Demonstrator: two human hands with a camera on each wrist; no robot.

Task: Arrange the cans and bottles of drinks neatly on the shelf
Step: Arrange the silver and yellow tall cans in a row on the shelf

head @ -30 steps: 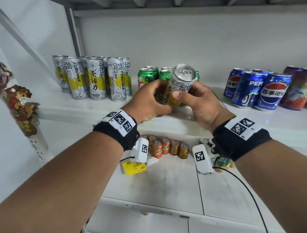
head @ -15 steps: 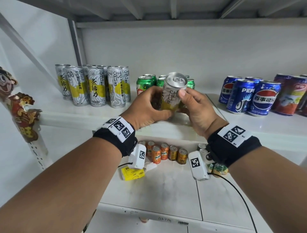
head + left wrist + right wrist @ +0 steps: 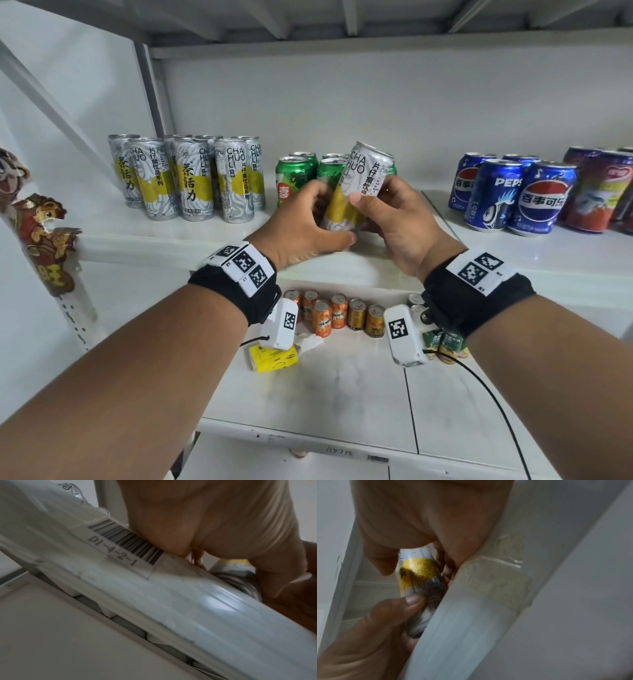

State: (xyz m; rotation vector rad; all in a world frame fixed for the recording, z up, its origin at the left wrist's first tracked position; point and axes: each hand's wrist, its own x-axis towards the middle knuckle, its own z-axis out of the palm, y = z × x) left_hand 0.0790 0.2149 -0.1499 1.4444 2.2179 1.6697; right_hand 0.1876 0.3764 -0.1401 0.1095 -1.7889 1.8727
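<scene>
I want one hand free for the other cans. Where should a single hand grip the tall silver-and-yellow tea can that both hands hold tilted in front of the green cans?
Probably around the middle of the tall silver-and-yellow tea can, from the front, shelf-edge side. It is slim and leans top-right, and green cans crowd behind it. The right hand already wraps there; the left hand holds lower.

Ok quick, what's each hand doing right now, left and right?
Left hand: grips the lower part of the tilted tea can.
Right hand: grips the same can, thumb on its front.
</scene>
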